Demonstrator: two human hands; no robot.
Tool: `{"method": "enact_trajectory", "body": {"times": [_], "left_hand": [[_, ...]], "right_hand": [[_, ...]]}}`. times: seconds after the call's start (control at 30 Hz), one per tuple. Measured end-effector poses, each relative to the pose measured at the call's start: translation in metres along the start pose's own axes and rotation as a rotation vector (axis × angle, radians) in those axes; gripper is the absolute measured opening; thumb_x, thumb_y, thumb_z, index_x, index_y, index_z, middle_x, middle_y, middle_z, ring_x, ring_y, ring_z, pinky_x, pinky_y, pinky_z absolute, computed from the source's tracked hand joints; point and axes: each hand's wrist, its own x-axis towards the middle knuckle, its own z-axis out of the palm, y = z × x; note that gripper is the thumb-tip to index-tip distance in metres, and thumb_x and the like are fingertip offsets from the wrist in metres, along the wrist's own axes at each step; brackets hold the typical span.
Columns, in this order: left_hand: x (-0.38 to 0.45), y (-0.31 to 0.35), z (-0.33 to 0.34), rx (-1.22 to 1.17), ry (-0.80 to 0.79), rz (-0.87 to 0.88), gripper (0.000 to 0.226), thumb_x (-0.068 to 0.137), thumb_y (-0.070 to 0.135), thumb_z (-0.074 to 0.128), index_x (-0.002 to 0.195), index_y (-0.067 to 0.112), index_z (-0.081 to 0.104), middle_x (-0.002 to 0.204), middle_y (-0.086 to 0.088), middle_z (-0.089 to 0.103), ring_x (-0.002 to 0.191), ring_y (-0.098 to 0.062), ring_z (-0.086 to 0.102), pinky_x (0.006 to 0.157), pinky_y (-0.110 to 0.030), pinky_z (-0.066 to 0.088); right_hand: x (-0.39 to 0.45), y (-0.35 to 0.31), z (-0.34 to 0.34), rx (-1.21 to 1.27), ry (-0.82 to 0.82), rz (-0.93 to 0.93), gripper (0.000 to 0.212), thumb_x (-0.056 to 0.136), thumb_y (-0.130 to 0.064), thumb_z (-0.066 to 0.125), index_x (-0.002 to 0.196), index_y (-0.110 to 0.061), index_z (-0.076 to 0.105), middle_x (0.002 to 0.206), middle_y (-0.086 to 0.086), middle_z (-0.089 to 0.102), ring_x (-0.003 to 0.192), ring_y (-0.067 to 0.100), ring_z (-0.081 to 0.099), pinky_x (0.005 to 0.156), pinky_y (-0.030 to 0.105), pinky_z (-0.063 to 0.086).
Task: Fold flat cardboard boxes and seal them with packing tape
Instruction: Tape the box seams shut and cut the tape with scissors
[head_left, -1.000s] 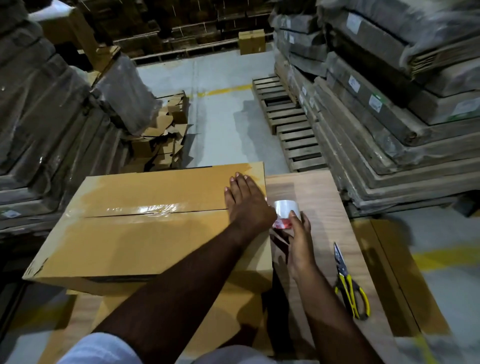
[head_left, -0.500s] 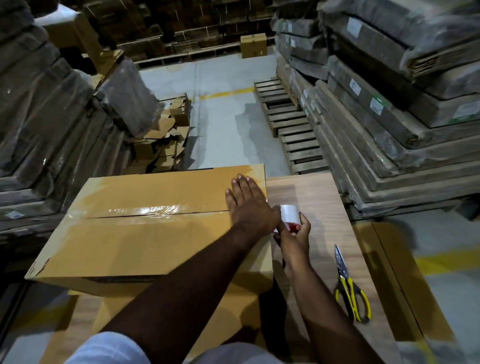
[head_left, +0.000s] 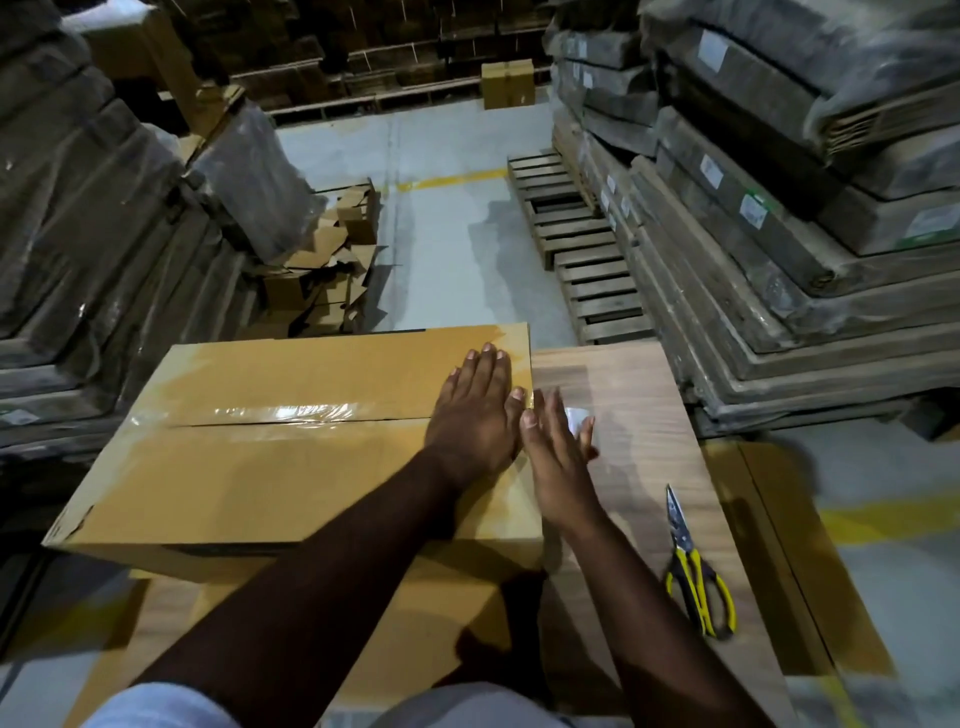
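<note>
Left hand (head_left: 475, 415) lay flat, fingers straight, on the cardboard box (head_left: 291, 441) at the taped seam's right end | right hand (head_left: 558, 447) open beside the box edge | tape roll (head_left: 576, 418) just beyond its fingers, on the table (head_left: 649, 415).

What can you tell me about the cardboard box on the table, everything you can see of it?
The cardboard box is plain brown corrugated card, assembled and closed, lying level on the wooden table with flat cardboard under it. Its two top flaps meet in a centre seam covered by shiny clear tape, with wide tape also shining at its far left corner. The near left corner looks scuffed. The left hand presses flat on the seam's right end; the right hand is open at the box's right edge.
</note>
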Motion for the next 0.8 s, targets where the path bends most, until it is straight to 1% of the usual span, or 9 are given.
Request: {"method": "enact_trajectory", "body": {"times": [0.07, 0.13, 0.2, 0.3, 0.4, 0.47, 0.53, 0.67, 0.8], "left_hand": [[0.0, 0.001, 0.002, 0.001, -0.008, -0.006, 0.066, 0.11, 0.049, 0.007, 0.166, 0.015, -0.006, 0.173, -0.005, -0.014, 0.158, -0.021, -0.018, 0.129, -0.04, -0.007], [-0.001, 0.001, 0.003, -0.011, 0.013, -0.016, 0.066, 0.11, 0.049, 0.007, 0.166, 0.016, -0.004, 0.173, -0.005, -0.012, 0.159, -0.02, -0.017, 0.128, -0.04, -0.007], [-0.002, 0.002, 0.004, -0.02, 0.043, -0.021, 0.066, 0.11, 0.049, 0.007, 0.166, 0.016, -0.001, 0.174, -0.004, -0.009, 0.159, -0.019, -0.015, 0.128, -0.038, -0.007], [-0.003, 0.003, 0.006, -0.041, 0.059, -0.02, 0.066, 0.11, 0.051, 0.009, 0.166, 0.018, 0.0, 0.174, -0.002, -0.007, 0.159, -0.017, -0.014, 0.128, -0.038, -0.008], [-0.002, 0.002, 0.005, -0.039, 0.053, -0.038, 0.07, 0.108, 0.057, 0.008, 0.167, 0.02, 0.001, 0.174, -0.001, -0.007, 0.159, -0.016, -0.014, 0.128, -0.04, -0.008], [-0.003, 0.004, 0.003, -0.019, 0.043, -0.051, 0.078, 0.104, 0.066, 0.006, 0.167, 0.02, -0.001, 0.174, 0.0, -0.011, 0.159, -0.016, -0.015, 0.128, -0.041, -0.008], [-0.003, 0.005, 0.002, 0.002, 0.029, -0.048, 0.087, 0.1, 0.074, 0.01, 0.166, 0.02, -0.002, 0.172, 0.001, -0.014, 0.158, -0.017, -0.017, 0.129, -0.043, -0.007], [0.007, 0.009, 0.002, 0.053, 0.039, -0.01, 0.091, 0.099, 0.072, 0.027, 0.166, 0.016, 0.005, 0.174, -0.004, -0.007, 0.16, -0.023, -0.01, 0.129, -0.047, -0.004], [0.026, 0.022, 0.002, 0.02, 0.028, 0.154, 0.077, 0.098, 0.06, 0.045, 0.162, 0.019, 0.031, 0.174, -0.007, 0.008, 0.161, -0.025, 0.001, 0.129, -0.05, 0.0]], "right_hand": [[0.003, -0.001, -0.001, -0.097, -0.026, -0.07, 0.066, 0.11, -0.059, 0.031, 0.166, -0.025, 0.019, 0.165, -0.021, 0.001, 0.129, -0.032, -0.028, 0.128, 0.041, -0.018], [-0.004, 0.011, 0.005, -0.157, 0.009, -0.19, 0.089, 0.097, -0.083, 0.016, 0.165, -0.026, 0.021, 0.171, -0.016, 0.008, 0.149, -0.018, -0.014, 0.126, 0.038, -0.022], [-0.02, 0.029, 0.008, -0.148, 0.078, -0.262, 0.089, 0.094, -0.087, 0.012, 0.16, -0.029, 0.026, 0.168, -0.019, 0.015, 0.158, -0.005, 0.0, 0.126, 0.035, -0.021], [-0.048, 0.045, 0.003, -0.169, 0.194, -0.343, 0.058, 0.108, -0.066, 0.024, 0.149, -0.033, 0.049, 0.165, -0.007, 0.038, 0.158, 0.006, 0.023, 0.13, 0.045, -0.01], [-0.063, 0.062, -0.003, -0.162, 0.39, -0.371, 0.037, 0.106, -0.04, 0.045, 0.126, -0.028, 0.074, 0.142, -0.01, 0.064, 0.145, -0.005, 0.041, 0.129, 0.046, 0.017], [-0.07, 0.083, -0.01, -0.153, 0.513, -0.264, 0.032, 0.097, -0.035, 0.053, 0.115, -0.025, 0.076, 0.121, -0.012, 0.072, 0.125, 0.009, 0.062, 0.113, 0.041, 0.042], [-0.076, 0.111, -0.022, -0.231, 0.606, -0.14, 0.026, 0.09, -0.034, 0.058, 0.108, -0.022, 0.074, 0.107, -0.007, 0.071, 0.105, 0.028, 0.068, 0.095, 0.04, 0.052], [-0.088, 0.179, -0.059, -0.599, 0.714, 0.219, 0.018, 0.084, -0.016, 0.077, 0.1, -0.015, 0.072, 0.098, 0.015, 0.066, 0.091, 0.043, 0.063, 0.076, 0.048, 0.053], [-0.092, 0.219, -0.074, -0.687, 0.543, 0.468, 0.033, 0.088, -0.032, 0.079, 0.108, -0.009, 0.068, 0.104, 0.02, 0.063, 0.1, 0.045, 0.062, 0.076, 0.05, 0.053]]}}
